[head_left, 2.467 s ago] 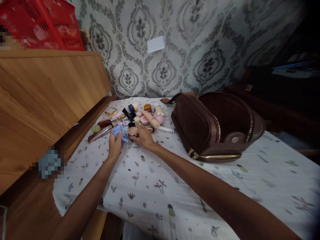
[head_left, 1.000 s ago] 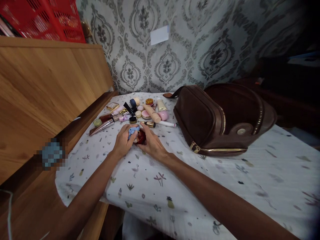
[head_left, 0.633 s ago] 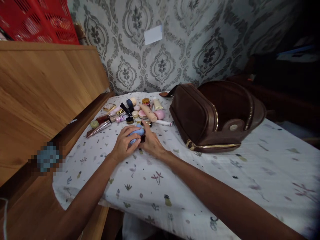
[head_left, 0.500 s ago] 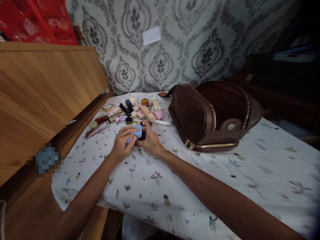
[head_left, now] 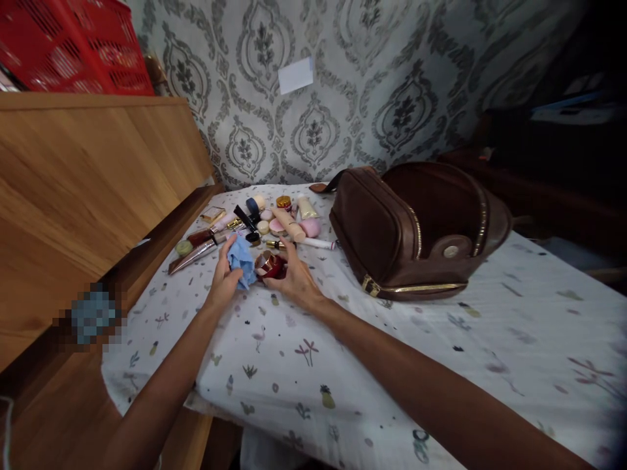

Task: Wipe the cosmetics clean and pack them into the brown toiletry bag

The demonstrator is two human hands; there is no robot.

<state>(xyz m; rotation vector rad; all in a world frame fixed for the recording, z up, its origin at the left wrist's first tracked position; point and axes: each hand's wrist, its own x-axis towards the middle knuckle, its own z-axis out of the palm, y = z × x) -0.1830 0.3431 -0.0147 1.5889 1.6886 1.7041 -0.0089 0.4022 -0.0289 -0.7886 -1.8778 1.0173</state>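
My left hand (head_left: 225, 274) is closed on a crumpled light blue cloth (head_left: 241, 260). Just right of the cloth, a dark red jar (head_left: 269, 264) with a shiny gold-toned top sits in the grip of my right hand (head_left: 295, 273), thumb and fingers around its right side. Behind both hands lies a cluster of cosmetics: a peach-coloured tube (head_left: 288, 224), a gold and black lipstick-like tube (head_left: 275, 245), a white pen-like stick (head_left: 318, 243), a pink sponge (head_left: 309, 227) and a silvery-pink tube (head_left: 193, 256) at the left.
A brown leather bag (head_left: 377, 228) with gold zips stands gaping to the right of the cosmetics. A wooden panel (head_left: 98, 156) borders the left side, with a red plastic basket (head_left: 83, 49) above. Patterned wallpaper (head_left: 313, 137) closes off the back. A printed white cloth (head_left: 372, 391) covers the surface.
My left hand with the blue cloth has moved left, off the jar. More of the red jar and its gold-toned top now shows. My right hand keeps its place around the jar.
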